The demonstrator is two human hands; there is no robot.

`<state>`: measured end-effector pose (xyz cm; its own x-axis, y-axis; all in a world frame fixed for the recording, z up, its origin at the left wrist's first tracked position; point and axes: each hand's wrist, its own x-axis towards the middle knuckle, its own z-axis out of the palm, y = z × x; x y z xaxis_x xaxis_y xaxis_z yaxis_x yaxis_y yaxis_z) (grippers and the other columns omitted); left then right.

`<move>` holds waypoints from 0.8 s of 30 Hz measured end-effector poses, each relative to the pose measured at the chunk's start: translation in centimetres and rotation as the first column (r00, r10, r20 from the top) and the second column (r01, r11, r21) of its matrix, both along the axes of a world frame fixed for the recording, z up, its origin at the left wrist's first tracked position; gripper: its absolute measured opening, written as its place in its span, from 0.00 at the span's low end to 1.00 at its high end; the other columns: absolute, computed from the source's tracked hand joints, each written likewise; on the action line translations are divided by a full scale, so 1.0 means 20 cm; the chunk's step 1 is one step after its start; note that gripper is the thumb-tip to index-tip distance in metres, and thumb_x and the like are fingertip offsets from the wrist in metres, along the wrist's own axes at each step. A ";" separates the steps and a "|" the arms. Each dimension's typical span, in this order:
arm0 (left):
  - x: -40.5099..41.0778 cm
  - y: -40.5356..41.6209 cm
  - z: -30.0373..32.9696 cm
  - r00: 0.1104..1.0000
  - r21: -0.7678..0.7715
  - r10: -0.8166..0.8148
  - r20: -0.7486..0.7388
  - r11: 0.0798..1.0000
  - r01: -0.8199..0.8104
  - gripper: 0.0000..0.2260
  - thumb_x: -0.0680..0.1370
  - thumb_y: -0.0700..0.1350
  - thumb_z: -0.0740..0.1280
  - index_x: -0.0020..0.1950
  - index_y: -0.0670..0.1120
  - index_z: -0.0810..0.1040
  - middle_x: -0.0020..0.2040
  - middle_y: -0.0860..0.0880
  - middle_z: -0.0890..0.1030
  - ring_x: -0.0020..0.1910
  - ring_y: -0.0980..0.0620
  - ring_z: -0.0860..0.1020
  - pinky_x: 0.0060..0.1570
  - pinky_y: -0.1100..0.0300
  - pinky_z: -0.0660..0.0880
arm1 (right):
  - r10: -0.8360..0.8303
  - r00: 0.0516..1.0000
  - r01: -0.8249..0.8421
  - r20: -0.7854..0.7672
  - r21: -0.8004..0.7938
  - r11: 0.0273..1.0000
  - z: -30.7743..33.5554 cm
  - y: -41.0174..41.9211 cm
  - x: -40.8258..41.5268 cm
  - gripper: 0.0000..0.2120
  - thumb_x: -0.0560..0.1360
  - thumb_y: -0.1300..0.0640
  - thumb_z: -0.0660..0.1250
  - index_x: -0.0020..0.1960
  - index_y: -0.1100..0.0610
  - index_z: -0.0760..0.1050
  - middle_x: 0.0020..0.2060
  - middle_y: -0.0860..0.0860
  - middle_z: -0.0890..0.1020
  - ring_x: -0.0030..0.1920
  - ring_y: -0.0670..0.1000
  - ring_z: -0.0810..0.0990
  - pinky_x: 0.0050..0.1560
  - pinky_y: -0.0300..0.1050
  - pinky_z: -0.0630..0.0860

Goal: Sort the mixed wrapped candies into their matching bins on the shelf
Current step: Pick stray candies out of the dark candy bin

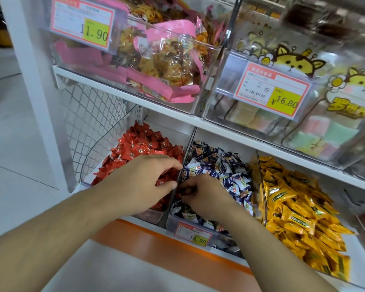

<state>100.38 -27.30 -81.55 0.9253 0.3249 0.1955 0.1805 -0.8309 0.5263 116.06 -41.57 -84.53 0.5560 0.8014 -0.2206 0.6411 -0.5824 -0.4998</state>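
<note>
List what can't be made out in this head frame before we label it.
- Right hand: fingers curl into the navy-and-white candies; its own knuckles hide whatever it holds.
- Left hand: covers part of the red candies; any grip unclear.
- Price label on the middle bin: small print too small.
- Yellow candies: bin front cut off at the right edge.

Upper left price tag (83, 23) reads 11.90; upper right price tag (271, 91) reads ¥16.80 and 斤; the lower bin's price tag (193, 233) reads 19.90.

Shelf board (177, 114) low overhead, clear divider (184, 161) between bins
</note>
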 end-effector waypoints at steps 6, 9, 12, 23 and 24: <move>0.00 0.00 0.00 1.000 -0.009 0.000 -0.008 1.000 0.000 0.19 0.82 0.56 0.68 0.72 0.62 0.73 0.71 0.65 0.74 0.68 0.64 0.72 0.66 0.65 0.69 | -0.056 0.998 0.057 -0.016 0.100 0.993 0.00 -0.02 0.02 0.07 0.73 0.57 0.77 0.46 0.47 0.82 0.41 0.44 0.82 0.39 0.43 0.81 0.38 0.37 0.80; 0.00 0.00 0.00 1.000 -0.018 -0.003 -0.006 1.000 0.003 0.18 0.81 0.56 0.68 0.72 0.62 0.74 0.71 0.65 0.74 0.68 0.64 0.73 0.68 0.62 0.71 | -0.117 0.991 0.128 -0.071 0.180 0.975 0.02 -0.03 0.02 0.08 0.73 0.58 0.78 0.43 0.51 0.80 0.37 0.50 0.83 0.32 0.47 0.81 0.33 0.43 0.80; 0.00 0.00 0.01 1.000 -0.024 0.005 0.008 1.000 -0.005 0.18 0.81 0.56 0.69 0.71 0.61 0.75 0.69 0.65 0.75 0.67 0.64 0.73 0.68 0.61 0.71 | -0.152 0.978 0.185 -0.142 0.263 0.947 0.09 -0.05 0.03 0.08 0.75 0.56 0.77 0.44 0.54 0.79 0.31 0.54 0.83 0.28 0.48 0.77 0.33 0.49 0.77; 0.01 0.00 0.08 0.953 -0.214 0.232 0.195 0.958 -0.190 0.08 0.77 0.53 0.75 0.54 0.61 0.82 0.45 0.62 0.81 0.47 0.66 0.79 0.47 0.67 0.76 | 0.000 0.899 0.261 -0.439 0.535 0.803 0.31 -0.07 -0.09 0.08 0.81 0.63 0.67 0.53 0.56 0.85 0.43 0.53 0.88 0.46 0.52 0.87 0.48 0.48 0.84; 0.00 0.01 0.08 0.946 -0.183 0.265 0.186 0.955 -0.231 0.08 0.77 0.52 0.75 0.55 0.60 0.82 0.47 0.62 0.81 0.47 0.64 0.79 0.45 0.68 0.75 | -0.027 0.912 0.257 -0.410 0.518 0.816 0.29 -0.07 -0.07 0.11 0.82 0.66 0.66 0.53 0.55 0.85 0.44 0.52 0.88 0.47 0.51 0.87 0.50 0.48 0.84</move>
